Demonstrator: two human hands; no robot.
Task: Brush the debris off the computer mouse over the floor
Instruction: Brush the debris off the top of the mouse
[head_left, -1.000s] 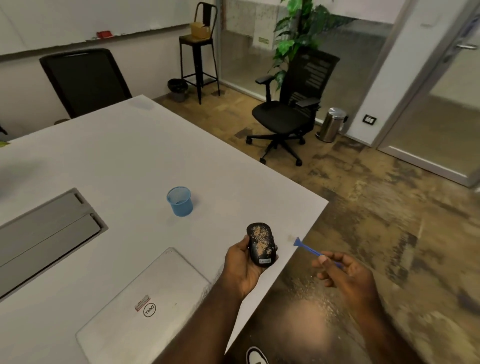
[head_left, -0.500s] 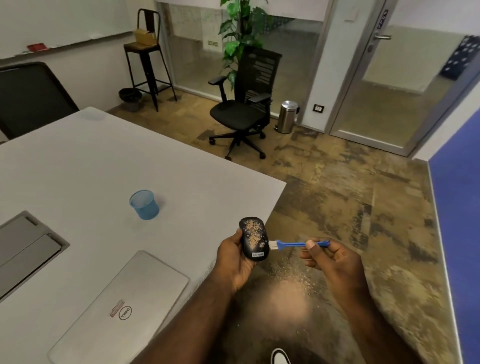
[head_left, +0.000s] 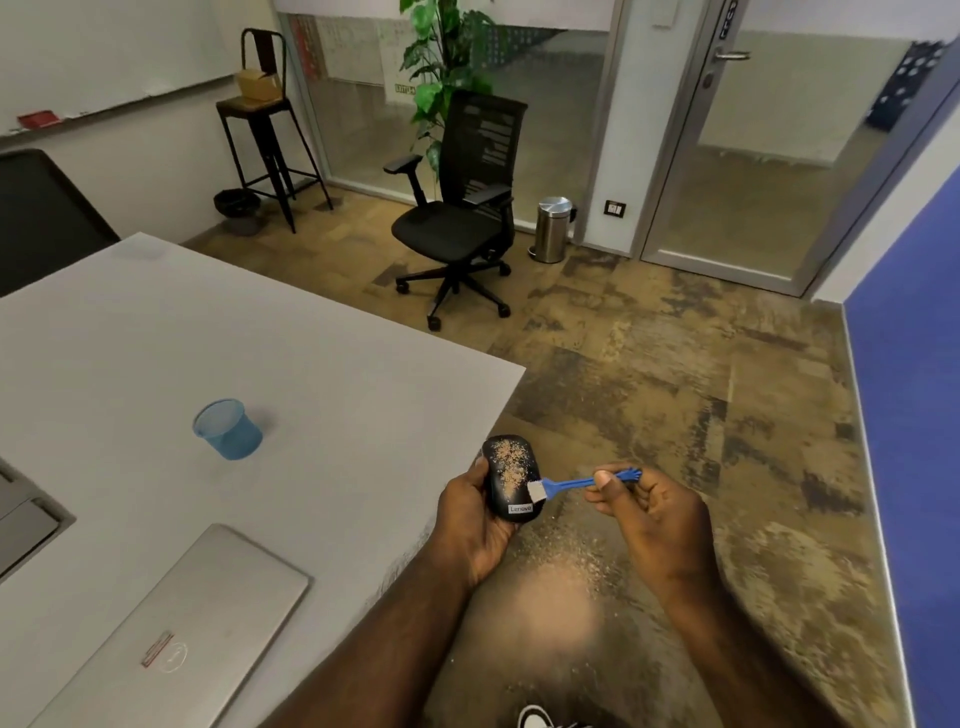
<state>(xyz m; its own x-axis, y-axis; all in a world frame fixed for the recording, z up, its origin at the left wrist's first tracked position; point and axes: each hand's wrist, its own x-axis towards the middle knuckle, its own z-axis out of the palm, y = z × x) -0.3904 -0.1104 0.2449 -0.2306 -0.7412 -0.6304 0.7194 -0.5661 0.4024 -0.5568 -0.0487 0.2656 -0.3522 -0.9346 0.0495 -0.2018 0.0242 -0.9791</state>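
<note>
My left hand (head_left: 475, 525) grips a black computer mouse (head_left: 510, 478) just past the table's right edge, over the floor. Tan debris is spread over the mouse's top. My right hand (head_left: 652, 512) pinches a small blue brush (head_left: 576, 484) by its handle. The brush's white bristles touch the mouse's right side near its lower end. A pale patch of fallen debris (head_left: 561, 597) lies on the floor below my hands.
The grey table (head_left: 291, 395) holds a blue cup (head_left: 227, 429) and a closed silver laptop (head_left: 171, 634). Beyond the table's corner stands a black office chair (head_left: 462, 218), with a small metal bin (head_left: 553, 228) by the glass door. A blue wall (head_left: 914, 415) runs along the right.
The brush came in from the right onto the mouse, and its bristles now sit lower on the mouse's right side. My view has turned to the right.
</note>
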